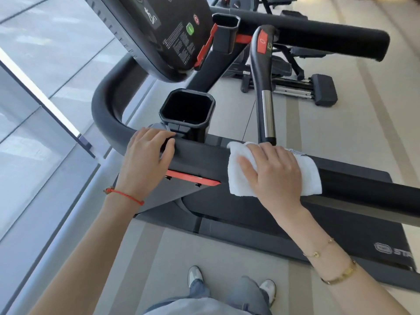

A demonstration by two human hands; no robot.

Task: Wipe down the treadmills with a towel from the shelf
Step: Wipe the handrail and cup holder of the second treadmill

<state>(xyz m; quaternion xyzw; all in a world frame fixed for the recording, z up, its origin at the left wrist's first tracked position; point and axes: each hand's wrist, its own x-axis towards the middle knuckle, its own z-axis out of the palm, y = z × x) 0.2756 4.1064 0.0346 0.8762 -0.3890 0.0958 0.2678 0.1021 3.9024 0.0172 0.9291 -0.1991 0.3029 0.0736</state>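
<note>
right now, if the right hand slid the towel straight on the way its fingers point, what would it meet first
Probably the left hand. The right hand presses the towel on the handrail, fingers pointing left along it toward the left hand gripping near the cup holder.

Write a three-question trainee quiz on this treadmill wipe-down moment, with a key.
1. True or false: the white towel lies draped over the near handrail under the right hand.
2. Which is the left hand doing? A) gripping the handrail near the cup holder B) pressing the green button C) holding a second towel
3. Fill in: the bracelet on the left wrist is ____ in colour.

Key: 1 true; 2 A; 3 red
</note>
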